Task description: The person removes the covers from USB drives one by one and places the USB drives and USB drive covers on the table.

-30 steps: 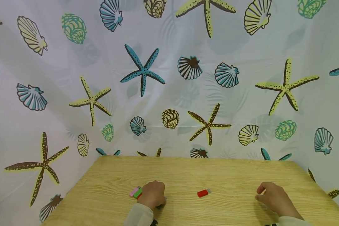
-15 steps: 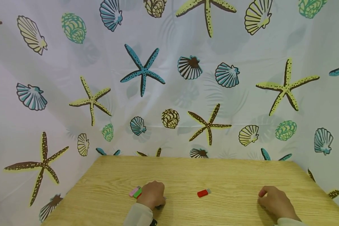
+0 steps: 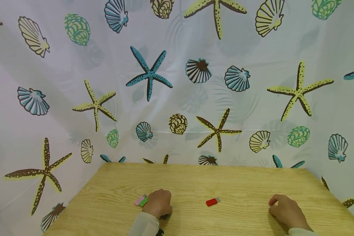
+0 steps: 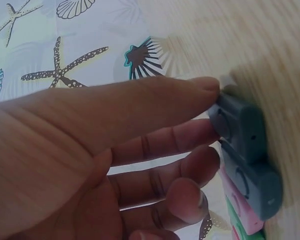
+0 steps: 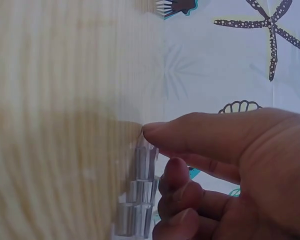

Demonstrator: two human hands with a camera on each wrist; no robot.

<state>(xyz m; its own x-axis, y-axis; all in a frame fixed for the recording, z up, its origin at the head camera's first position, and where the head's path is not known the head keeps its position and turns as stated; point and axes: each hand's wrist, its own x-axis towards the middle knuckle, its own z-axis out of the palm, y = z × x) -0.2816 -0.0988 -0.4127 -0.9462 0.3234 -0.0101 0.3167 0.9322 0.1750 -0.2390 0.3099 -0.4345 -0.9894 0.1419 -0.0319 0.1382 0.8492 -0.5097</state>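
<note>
My left hand (image 3: 157, 204) pinches a dark blue-grey USB stick (image 4: 247, 125) between thumb and index finger, low over the table. Beside it, in a touching row, lie another dark USB stick (image 4: 257, 182), a pink USB stick (image 4: 242, 202), a green USB stick (image 4: 240, 222) and a red one, partly hidden. My right hand (image 3: 289, 211) is at the table's right side. Its thumb and index finger pinch the end one of several clear plastic pieces (image 5: 146, 162), standing in a row; they look like caps. The head view hides these pieces behind the hand.
A separate red USB stick (image 3: 211, 202) lies on the wooden table (image 3: 224, 180) between the hands, its metal plug pointing right. A white curtain (image 3: 171, 105) with starfish and shells stands behind the table and along both sides.
My left hand has shifted very slightly left, covering more of the row's red stick. My right hand moved a little right, then slightly back left. The separate red stick has stayed put.
</note>
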